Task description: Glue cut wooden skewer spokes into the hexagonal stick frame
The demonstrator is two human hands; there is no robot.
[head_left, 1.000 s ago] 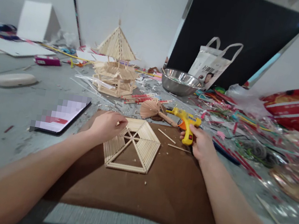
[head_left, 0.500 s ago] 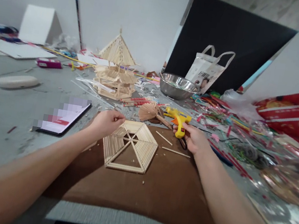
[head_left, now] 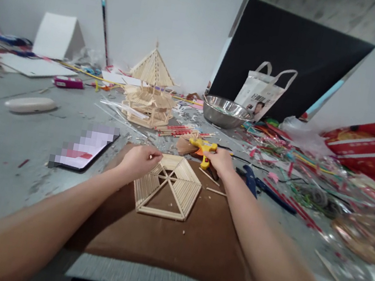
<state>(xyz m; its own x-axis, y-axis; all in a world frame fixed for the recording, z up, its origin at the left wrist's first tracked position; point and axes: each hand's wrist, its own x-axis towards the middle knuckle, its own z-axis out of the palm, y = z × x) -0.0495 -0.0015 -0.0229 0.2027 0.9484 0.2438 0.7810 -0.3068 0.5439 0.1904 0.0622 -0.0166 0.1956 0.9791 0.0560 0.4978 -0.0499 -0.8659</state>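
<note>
A yellow glue gun (head_left: 206, 160) is in my right hand (head_left: 222, 161), with its nozzle pointing left above the far right of the brown board (head_left: 155, 245). My left hand (head_left: 141, 161) is closed in a pinch at the upper left side of a six-sided wooden stick frame (head_left: 163, 213); whatever the fingertips hold is too small to make out. Rows of sticks fill several sections of the frame, while the front section shows the board through it. Loose sticks (head_left: 216, 192) lie right of the frame, partly behind my right forearm.
Behind stands a stick pavilion model (head_left: 150, 88) with a pointed roof. A phone (head_left: 85, 150) lies at left, near a white oval object (head_left: 31, 105). At the back are a metal bowl (head_left: 226, 113) and a paper bag (head_left: 262, 93). Blue-handled pliers (head_left: 265, 192) lie right of the board.
My right hand has brought the glue gun leftward, closer to the frame. My left hand keeps its pinch at the frame's upper left. The whole view has shifted slightly.
</note>
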